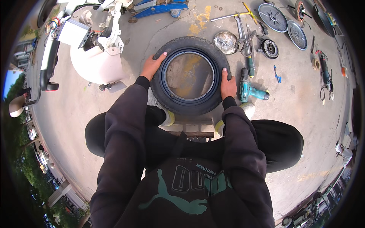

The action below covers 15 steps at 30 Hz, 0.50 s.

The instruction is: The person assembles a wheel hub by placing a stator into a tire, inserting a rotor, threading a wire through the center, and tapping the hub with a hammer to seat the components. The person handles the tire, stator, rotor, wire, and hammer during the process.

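Between my hands is a black tire (173, 102) with a dark metal rim ring (165, 72) inside it; the concrete shows through its open middle. My left hand (153, 66) grips the tire's upper left side, thumb on top and fingers hidden beneath. On the opposite side, my right hand (228, 86) is closed round the tire's edge, its thumb pointing away from me. Just right of that hand lies a teal cordless drill (251, 91). My shoes (167, 117) are at the near side of the tire.
A partly stripped white scooter body (93, 64) stands at the left. Beyond the tire are a blue floor jack (161, 8), a round metal cover (225, 42), scissors (246, 42), a yellow-handled T-wrench (232, 16) and two wheel discs (273, 17). An angle grinder (325, 72) lies far right.
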### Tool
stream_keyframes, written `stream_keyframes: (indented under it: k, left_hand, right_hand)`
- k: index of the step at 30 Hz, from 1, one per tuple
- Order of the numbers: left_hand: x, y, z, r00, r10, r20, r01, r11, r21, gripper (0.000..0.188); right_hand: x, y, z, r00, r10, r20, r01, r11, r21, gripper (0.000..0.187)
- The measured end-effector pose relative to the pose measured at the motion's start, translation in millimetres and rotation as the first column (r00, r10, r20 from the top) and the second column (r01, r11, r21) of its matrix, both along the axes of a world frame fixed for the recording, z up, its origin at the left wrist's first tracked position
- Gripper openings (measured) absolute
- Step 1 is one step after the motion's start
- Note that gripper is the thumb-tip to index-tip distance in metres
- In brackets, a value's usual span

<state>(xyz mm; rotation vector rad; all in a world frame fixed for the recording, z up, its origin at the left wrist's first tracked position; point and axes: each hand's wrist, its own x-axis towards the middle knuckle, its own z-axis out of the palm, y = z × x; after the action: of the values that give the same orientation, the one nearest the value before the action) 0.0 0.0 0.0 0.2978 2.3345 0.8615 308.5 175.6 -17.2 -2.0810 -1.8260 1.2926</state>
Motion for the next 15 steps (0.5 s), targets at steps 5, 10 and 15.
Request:
stream_keyframes:
  k: [5,10,15]
  left_hand:
    - [79,12,0,0.669,0.293,-0.683,-0.277,0.951,0.137,0.043]
    - [251,27,79,0.766,-0.639,-0.070,0.633,0.769,-0.093,0.065]
    - [329,-24,34,0.414,0.276,0.867,-0.271,0.947,-0.171,0.123]
  right_hand:
    - [17,46,-73,0.685,-0.332,-0.648,0.132,0.932,-0.338,0.100]
    - [3,70,-21,0.682,-0.243,-0.690,-0.057,0.923,-0.381,0.106]
    - [-12,92,-25,0.772,0.264,-0.578,-0.401,0.908,-0.122,0.106]
